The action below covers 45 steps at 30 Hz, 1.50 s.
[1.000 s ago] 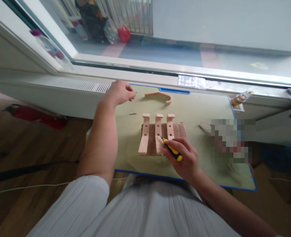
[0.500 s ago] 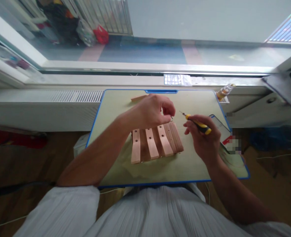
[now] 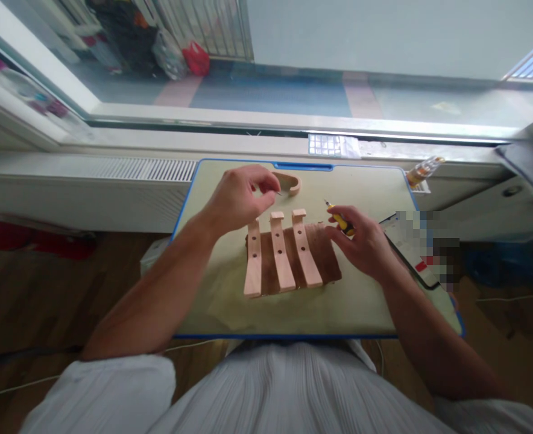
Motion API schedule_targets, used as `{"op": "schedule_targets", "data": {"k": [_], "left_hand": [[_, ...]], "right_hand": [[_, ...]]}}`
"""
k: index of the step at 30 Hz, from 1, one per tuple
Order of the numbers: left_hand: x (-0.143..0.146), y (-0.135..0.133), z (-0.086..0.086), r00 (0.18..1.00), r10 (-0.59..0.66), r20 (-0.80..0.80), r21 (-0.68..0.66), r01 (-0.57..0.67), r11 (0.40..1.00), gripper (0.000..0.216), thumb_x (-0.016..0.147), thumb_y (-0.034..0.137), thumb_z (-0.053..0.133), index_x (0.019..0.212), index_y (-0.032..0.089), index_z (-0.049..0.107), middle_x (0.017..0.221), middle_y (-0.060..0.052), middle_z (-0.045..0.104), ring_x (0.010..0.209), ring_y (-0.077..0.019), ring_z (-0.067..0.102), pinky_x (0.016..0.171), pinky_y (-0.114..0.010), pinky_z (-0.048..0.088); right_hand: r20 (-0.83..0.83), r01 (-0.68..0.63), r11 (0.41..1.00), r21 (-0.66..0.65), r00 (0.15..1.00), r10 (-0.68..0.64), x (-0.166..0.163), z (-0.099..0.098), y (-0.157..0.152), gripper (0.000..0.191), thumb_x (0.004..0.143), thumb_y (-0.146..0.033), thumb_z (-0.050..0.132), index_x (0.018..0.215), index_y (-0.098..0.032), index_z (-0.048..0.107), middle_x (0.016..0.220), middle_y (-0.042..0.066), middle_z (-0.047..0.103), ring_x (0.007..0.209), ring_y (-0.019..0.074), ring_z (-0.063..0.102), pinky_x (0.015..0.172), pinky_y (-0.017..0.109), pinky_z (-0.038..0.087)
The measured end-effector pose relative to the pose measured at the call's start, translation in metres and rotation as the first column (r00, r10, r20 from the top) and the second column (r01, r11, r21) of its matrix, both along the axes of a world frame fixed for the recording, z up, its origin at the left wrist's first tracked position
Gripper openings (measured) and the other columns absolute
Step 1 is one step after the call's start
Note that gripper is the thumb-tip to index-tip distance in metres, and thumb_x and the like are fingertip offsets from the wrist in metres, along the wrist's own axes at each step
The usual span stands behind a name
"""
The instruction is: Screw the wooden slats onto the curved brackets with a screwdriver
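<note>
My left hand (image 3: 248, 196) is closed in a pinch on a small screw (image 3: 280, 193), a thin metallic tip poking from the fingertips. It hovers over the far left of a brown wooden board (image 3: 325, 259). Across that board lie three pale wooden hooks, the left (image 3: 252, 274), middle (image 3: 283, 268) and right (image 3: 309, 265), each with two dark holes and a curled far end. Behind my left fingers rests another curved wooden hook (image 3: 296, 185), partly hidden. Gripped in my right hand (image 3: 359, 241) is a yellow and black screwdriver (image 3: 340, 220), its tip pointing up and away, near the board's right edge.
Everything sits on a small pale table (image 3: 221, 316) with a blue rim. A tablet or phone (image 3: 406, 241), partly blurred, lies at the right. Beyond are a windowsill with a clear-celled packet (image 3: 325, 144) and a bottle with amber contents (image 3: 422, 172).
My left hand has moved left and away from the board's right side, uncovering the hooks' curled ends and the loose hook. My right hand has come a little left with the screwdriver.
</note>
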State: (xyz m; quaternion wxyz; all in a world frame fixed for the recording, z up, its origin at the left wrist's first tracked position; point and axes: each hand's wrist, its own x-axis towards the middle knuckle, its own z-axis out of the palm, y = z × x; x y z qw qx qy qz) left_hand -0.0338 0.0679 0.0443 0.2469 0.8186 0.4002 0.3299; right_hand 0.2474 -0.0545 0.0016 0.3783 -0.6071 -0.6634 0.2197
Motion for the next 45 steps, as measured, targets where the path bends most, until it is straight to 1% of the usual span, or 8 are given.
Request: {"op": "schedule_targets", "data": {"k": [5,16,22,27,31,34,38,45], "left_hand": [[-0.042,0.026,-0.032,0.963,0.196,-0.186,-0.098,-0.217,0.971,0.018,0.080,0.029,0.071,0.090,0.019,0.082,0.088,-0.005,0.081,0.079,-0.0205,0.072,0.073,-0.030,0.052],[-0.051,0.016,-0.068,0.936,0.105,-0.337,-0.145,-0.162,0.976,0.022,0.074,0.035,0.068,0.083,0.021,0.083,0.097,-0.010,0.082,0.096,-0.0302,0.073,0.091,-0.038,0.054],[-0.054,0.031,-0.059,0.924,0.038,-0.380,-0.145,-0.100,0.984,0.023,0.076,0.042,0.072,0.084,0.024,0.083,0.100,-0.008,0.081,0.092,-0.0279,0.071,0.089,-0.038,0.055],[-0.042,0.069,-0.039,0.930,0.207,-0.303,-0.087,-0.243,0.966,0.032,0.085,0.050,0.075,0.100,0.022,0.084,0.108,-0.009,0.082,0.093,-0.0242,0.070,0.089,-0.035,0.055],[-0.021,0.096,-0.047,0.915,0.197,-0.353,-0.109,-0.249,0.962,0.047,0.079,0.045,0.085,0.120,0.022,0.082,0.116,-0.009,0.082,0.091,-0.0220,0.072,0.082,-0.031,0.055],[-0.009,0.099,-0.055,0.901,0.191,-0.390,-0.109,-0.251,0.962,0.026,0.083,0.036,0.081,0.103,0.020,0.085,0.101,-0.010,0.083,0.086,-0.0225,0.071,0.081,-0.032,0.053],[-0.004,0.088,-0.037,0.905,0.198,-0.378,-0.072,-0.242,0.968,0.021,0.090,0.036,0.072,0.094,0.020,0.085,0.091,-0.010,0.082,0.082,-0.0224,0.068,0.077,-0.033,0.051],[0.013,0.033,0.041,0.968,0.076,-0.238,-0.026,-0.084,0.996,0.025,0.089,0.040,0.073,0.094,0.018,0.085,0.075,-0.003,0.074,0.069,-0.0162,0.061,0.066,-0.031,0.044]], "right_hand": [[0.143,0.002,0.996,-0.086,0.990,0.010,0.010,-0.014,0.012,0.028,0.099,-0.039,0.064,0.120,-0.027,0.077,0.122,0.010,0.080,0.094,0.0257,0.074,0.088,0.043,0.057],[0.159,0.024,0.992,-0.126,0.987,-0.004,0.012,-0.032,0.013,0.026,0.098,-0.032,0.062,0.120,-0.029,0.076,0.123,0.007,0.080,0.087,0.0215,0.074,0.087,0.040,0.057],[0.172,0.028,0.991,-0.133,0.985,-0.004,0.015,-0.035,0.014,0.025,0.099,-0.031,0.061,0.119,-0.030,0.076,0.123,0.006,0.080,0.090,0.0214,0.074,0.090,0.039,0.056],[0.158,0.017,0.993,-0.115,0.987,0.002,0.014,-0.038,0.014,0.023,0.098,-0.032,0.062,0.115,-0.030,0.078,0.113,0.007,0.080,0.083,0.0219,0.071,0.085,0.040,0.055],[0.132,0.016,0.997,-0.081,0.991,-0.005,0.014,-0.040,0.013,0.021,0.097,-0.034,0.064,0.111,-0.029,0.079,0.108,0.006,0.079,0.077,0.0208,0.070,0.080,0.040,0.054],[0.113,0.027,0.998,-0.054,0.993,-0.021,0.015,-0.038,0.011,0.019,0.097,-0.035,0.066,0.109,-0.030,0.079,0.107,0.006,0.079,0.076,0.0202,0.070,0.080,0.040,0.055],[0.055,0.067,0.998,0.007,0.996,-0.067,0.016,-0.029,0.013,0.019,0.096,-0.041,0.070,0.109,-0.030,0.079,0.112,0.005,0.079,0.076,0.0190,0.071,0.076,0.039,0.059],[-0.046,0.177,0.966,0.188,0.984,-0.172,0.014,0.000,0.012,0.052,0.083,-0.052,0.086,0.128,-0.028,0.074,0.131,0.010,0.072,0.085,0.0207,0.071,0.070,0.039,0.064]]}}
